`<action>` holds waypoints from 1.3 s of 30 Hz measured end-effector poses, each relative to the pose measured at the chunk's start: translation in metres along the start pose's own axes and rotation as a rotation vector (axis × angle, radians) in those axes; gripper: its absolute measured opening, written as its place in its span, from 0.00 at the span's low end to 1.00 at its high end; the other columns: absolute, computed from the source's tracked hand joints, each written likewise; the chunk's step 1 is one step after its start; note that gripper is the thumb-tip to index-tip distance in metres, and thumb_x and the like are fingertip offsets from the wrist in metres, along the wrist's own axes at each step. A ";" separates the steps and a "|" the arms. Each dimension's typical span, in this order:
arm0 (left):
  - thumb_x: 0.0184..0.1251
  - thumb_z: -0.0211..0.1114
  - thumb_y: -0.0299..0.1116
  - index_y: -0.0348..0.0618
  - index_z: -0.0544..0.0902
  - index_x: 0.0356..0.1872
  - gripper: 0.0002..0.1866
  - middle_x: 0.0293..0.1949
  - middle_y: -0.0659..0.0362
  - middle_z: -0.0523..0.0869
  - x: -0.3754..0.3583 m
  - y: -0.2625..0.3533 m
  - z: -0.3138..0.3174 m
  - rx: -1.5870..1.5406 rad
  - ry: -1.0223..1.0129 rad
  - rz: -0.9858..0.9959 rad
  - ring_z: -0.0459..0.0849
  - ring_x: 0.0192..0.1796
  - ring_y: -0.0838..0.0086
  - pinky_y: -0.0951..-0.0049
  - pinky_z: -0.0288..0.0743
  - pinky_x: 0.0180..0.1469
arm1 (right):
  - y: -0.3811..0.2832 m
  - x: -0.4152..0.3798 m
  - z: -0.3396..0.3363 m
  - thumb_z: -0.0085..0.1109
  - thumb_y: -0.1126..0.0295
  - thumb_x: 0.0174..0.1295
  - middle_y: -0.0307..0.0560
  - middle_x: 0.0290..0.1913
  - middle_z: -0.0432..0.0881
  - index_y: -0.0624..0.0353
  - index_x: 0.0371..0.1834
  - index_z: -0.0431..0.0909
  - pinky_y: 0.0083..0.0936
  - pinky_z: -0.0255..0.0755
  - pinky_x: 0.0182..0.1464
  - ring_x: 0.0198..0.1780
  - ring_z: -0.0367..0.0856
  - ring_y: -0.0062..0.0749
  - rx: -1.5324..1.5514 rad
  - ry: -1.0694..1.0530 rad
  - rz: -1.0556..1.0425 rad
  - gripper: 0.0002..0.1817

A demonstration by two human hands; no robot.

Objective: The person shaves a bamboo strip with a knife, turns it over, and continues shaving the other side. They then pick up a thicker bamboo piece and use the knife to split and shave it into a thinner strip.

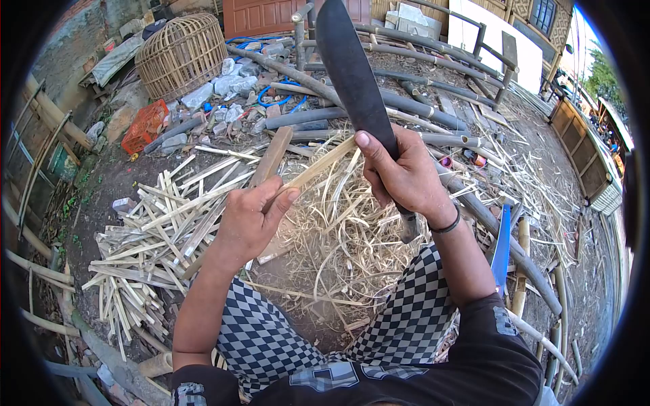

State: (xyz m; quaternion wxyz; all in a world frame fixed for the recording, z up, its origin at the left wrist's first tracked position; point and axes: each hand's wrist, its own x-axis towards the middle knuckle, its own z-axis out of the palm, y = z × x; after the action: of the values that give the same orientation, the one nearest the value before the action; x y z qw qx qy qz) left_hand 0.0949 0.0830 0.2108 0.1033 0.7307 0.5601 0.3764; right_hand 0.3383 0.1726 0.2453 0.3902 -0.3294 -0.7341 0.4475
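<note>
My left hand is closed around the lower end of a flat bamboo strip, which slants up to the right. In my right hand is a machete, its broad dark blade pointing upward and the butt of its handle showing below my fist. The right thumb lies by the base of the blade, at the strip's upper end. Beneath both hands, curly bamboo shavings cover the ground between my knees. A wooden board slopes behind the left hand.
Many split bamboo strips are piled at left. A blue saw stands by my right forearm, near a long bamboo pole. Farther off are a woven bamboo cage, a red crate, rubble and a bamboo frame.
</note>
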 end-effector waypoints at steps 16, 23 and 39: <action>0.80 0.56 0.53 0.35 0.78 0.27 0.29 0.14 0.50 0.71 0.002 -0.002 -0.003 0.003 -0.022 -0.074 0.71 0.17 0.65 0.61 0.66 0.26 | 0.005 0.004 0.007 0.54 0.53 0.78 0.35 0.15 0.71 0.61 0.35 0.71 0.22 0.63 0.12 0.11 0.72 0.20 0.170 0.014 -0.002 0.21; 0.80 0.56 0.53 0.34 0.79 0.27 0.29 0.14 0.50 0.71 0.005 -0.006 0.000 0.016 0.011 -0.092 0.71 0.17 0.65 0.60 0.66 0.26 | 0.001 0.001 0.013 0.58 0.55 0.76 0.33 0.16 0.71 0.62 0.38 0.74 0.20 0.61 0.12 0.12 0.70 0.16 0.152 0.075 0.002 0.19; 0.80 0.55 0.56 0.33 0.80 0.28 0.32 0.15 0.49 0.72 0.009 -0.010 -0.003 0.031 0.023 -0.139 0.70 0.19 0.65 0.60 0.66 0.27 | -0.005 -0.007 0.020 0.59 0.56 0.75 0.33 0.17 0.72 0.62 0.40 0.76 0.19 0.62 0.14 0.14 0.71 0.15 0.177 -0.009 0.011 0.17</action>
State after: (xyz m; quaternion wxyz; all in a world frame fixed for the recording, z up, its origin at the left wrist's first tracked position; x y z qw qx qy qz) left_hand 0.0859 0.0936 0.2111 0.1116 0.6870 0.6165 0.3681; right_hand 0.3236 0.1563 0.2422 0.4122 -0.2957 -0.6914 0.5144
